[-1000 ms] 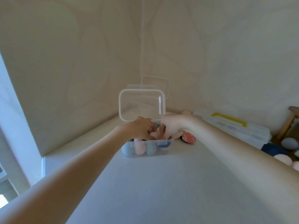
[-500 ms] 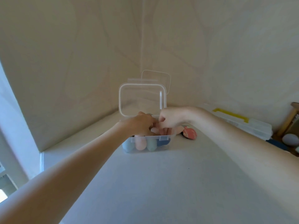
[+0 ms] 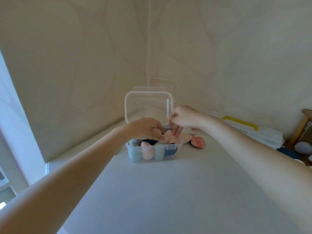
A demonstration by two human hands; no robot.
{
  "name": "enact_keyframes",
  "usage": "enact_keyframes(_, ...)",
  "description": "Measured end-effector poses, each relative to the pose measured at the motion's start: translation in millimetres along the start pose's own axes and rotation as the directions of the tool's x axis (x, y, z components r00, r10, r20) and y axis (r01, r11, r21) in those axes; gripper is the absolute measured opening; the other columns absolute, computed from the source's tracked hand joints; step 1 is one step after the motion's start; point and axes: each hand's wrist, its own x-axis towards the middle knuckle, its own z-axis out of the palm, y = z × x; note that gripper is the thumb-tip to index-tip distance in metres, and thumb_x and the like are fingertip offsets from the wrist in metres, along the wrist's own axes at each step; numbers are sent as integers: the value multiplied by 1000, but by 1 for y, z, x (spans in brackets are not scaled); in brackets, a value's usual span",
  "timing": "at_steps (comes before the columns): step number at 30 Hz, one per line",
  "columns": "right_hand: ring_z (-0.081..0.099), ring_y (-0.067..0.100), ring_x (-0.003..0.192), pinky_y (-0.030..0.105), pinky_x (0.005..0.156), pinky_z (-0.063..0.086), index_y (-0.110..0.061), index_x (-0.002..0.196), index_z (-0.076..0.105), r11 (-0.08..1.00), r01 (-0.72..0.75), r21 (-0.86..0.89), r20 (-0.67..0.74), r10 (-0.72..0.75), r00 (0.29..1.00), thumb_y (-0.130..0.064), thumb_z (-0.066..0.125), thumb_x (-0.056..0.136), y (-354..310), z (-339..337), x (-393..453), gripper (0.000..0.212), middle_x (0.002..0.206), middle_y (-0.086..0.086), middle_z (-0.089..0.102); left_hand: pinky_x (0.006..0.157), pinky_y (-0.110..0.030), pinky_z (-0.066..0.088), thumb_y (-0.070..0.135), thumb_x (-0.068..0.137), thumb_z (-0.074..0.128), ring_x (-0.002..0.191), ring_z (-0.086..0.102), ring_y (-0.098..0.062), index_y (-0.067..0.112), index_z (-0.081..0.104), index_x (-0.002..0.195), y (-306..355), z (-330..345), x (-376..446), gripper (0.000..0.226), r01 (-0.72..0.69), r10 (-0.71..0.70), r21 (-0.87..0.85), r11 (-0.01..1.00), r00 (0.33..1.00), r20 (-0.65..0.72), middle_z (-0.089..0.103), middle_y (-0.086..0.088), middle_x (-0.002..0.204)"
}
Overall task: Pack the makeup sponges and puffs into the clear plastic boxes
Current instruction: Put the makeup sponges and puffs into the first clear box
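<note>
A clear plastic box (image 3: 171,146) stands on the white table near the wall corner, its lid (image 3: 148,107) hinged up. Inside stand several sponges: green-blue, pink (image 3: 147,152), pale green and dark blue. My left hand (image 3: 146,129) rests palm down on the sponges at the box's left, fingers pressing a pale pink sponge (image 3: 168,138). My right hand (image 3: 183,118) hovers over the box's right rear, fingers curled and pointing down; whether it pinches anything is hidden. A peach puff (image 3: 187,137) and a red marbled sponge (image 3: 197,141) lie just right of the box.
A second clear lid (image 3: 170,85) stands behind the first. A clear organiser case with a yellow handle (image 3: 241,123) lies at the right. Beyond the table's right edge are a grey-blue sponge (image 3: 303,147), a dark blue one (image 3: 288,153) and a wooden stand (image 3: 302,125).
My right hand has lifted from inside the box up to its right rear. The left hand stays on the sponges, shifted slightly. The view has tilted a little downward.
</note>
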Motion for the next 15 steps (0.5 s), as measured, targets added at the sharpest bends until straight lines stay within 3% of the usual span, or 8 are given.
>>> enact_keyframes(3,68,12,62,30,76,53,-6,93,61,980,6,201,-303,56,951,-7,38,95,12,-14,5,22,87,8,71,93,-25,41,27,89,59,113,54,-16,20,66,104,-17,-9,-8,18,-20,-48,-193,981,939,-340,60,3,118)
enact_keyframes(5,66,19,84,30,73,52,-8,110,57,958,-34,284,-400,150,904,-6,38,92,17,-11,14,26,108,10,64,85,-25,41,18,91,54,109,55,-18,16,63,111,-32,-14,-13,22,28,-191,-300,954,827,-529,56,-2,122)
enact_keyframes(6,63,24,96,35,80,54,-9,119,52,937,-58,344,-389,199,899,-5,39,91,19,-8,18,32,118,10,58,84,-27,43,15,91,53,105,53,-19,14,58,117,-39,-15,-14,27,60,-294,-393,918,769,-568,52,-6,127)
enact_keyframes(8,56,28,111,41,95,51,-13,137,38,889,-80,451,-311,241,919,-3,41,91,17,2,26,48,132,9,47,91,-32,44,15,90,53,102,50,-21,13,47,130,-49,-19,-17,41,95,-477,-595,798,703,-528,42,-11,136)
enact_keyframes(9,53,28,115,42,99,48,-15,143,30,874,-81,480,-280,240,930,-4,42,92,15,5,29,54,137,9,44,97,-33,43,16,90,53,107,49,-22,13,40,136,-50,-19,-17,48,101,-525,-673,732,714,-464,39,-12,140)
enact_keyframes(12,50,27,120,41,102,45,-18,147,21,852,-74,519,-266,243,933,-4,43,93,10,11,35,60,141,9,43,111,-40,35,17,89,56,128,44,-27,13,21,146,-48,-19,-14,67,60,-511,-814,577,805,-302,41,-9,144)
enact_keyframes(15,53,28,116,44,102,45,-20,147,20,840,-75,537,-301,274,913,-3,41,91,11,9,34,62,132,10,50,111,-41,36,22,89,56,125,50,-27,19,10,149,-45,-22,-13,76,32,-492,-829,558,817,-300,49,-7,138)
